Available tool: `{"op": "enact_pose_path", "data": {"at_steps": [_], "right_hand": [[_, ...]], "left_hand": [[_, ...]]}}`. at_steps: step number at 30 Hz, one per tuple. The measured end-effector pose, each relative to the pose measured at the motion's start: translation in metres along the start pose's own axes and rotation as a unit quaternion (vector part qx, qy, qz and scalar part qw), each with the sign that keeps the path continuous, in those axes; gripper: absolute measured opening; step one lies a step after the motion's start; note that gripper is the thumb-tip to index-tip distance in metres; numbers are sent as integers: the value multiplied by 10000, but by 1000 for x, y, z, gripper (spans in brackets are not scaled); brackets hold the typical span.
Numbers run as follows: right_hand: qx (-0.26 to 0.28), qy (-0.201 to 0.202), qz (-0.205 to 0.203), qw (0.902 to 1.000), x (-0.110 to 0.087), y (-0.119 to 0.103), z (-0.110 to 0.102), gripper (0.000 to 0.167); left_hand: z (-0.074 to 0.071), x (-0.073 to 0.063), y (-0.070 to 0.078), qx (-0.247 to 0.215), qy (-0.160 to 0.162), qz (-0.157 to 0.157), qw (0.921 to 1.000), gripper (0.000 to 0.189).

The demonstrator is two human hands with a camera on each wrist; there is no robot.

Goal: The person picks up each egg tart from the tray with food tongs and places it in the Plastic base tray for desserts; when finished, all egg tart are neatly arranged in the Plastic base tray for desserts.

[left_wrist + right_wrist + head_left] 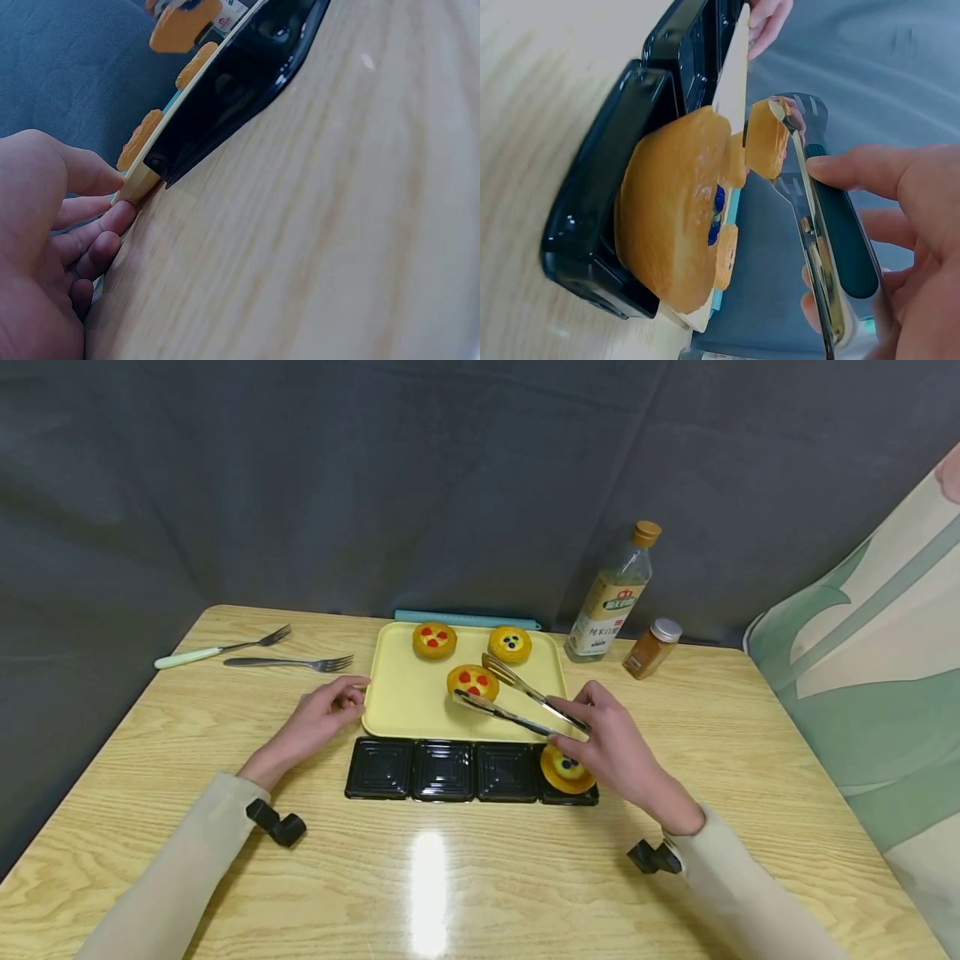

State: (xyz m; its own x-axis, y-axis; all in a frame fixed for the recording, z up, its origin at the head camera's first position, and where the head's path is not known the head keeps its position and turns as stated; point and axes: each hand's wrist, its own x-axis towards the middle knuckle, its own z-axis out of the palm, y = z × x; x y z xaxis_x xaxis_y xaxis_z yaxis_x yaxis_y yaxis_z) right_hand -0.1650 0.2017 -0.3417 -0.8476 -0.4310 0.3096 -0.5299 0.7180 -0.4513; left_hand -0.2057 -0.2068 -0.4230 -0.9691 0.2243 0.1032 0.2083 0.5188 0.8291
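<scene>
My right hand (618, 747) grips a pair of metal tongs (517, 720) with dark handle pads. Between the tong tips is a tart with red berries (472, 682), raised over the pale yellow tray (397, 710) in both wrist views. My left hand (318, 718) pinches the tray's left edge between thumb and fingers. Toward the back of that tray sit another red-topped tart (434, 641) and a blueberry tart (510, 644). A second blueberry tart (671, 210) rests in the rightmost compartment of the black plastic tray (444, 770), partly covered by my right hand in the head view.
Two forks (292, 662) lie to the left, one with a pale green handle (187, 657). A tall glass bottle (609, 597) and a small spice jar (652, 648) stand at the back right. Behind the yellow tray lies a teal bar (465, 620) along the dark curtain.
</scene>
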Motion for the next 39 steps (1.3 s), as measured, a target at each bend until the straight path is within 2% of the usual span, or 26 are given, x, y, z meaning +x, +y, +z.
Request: {"op": "enact_pose_path", "data": {"at_steps": [17, 26, 39], "right_hand": [[-115, 497, -123, 9986, -53, -6, -17, 54], [-133, 511, -89, 9986, -77, -5, -21, 55], [-209, 348, -187, 9990, -96, -8, -21, 54]], "left_hand": [[0, 0, 1, 21, 3, -74, 10000, 44], [0, -1, 4, 31, 41, -50, 10000, 45], [0, 0, 2, 49, -22, -88, 9999, 44]]}}
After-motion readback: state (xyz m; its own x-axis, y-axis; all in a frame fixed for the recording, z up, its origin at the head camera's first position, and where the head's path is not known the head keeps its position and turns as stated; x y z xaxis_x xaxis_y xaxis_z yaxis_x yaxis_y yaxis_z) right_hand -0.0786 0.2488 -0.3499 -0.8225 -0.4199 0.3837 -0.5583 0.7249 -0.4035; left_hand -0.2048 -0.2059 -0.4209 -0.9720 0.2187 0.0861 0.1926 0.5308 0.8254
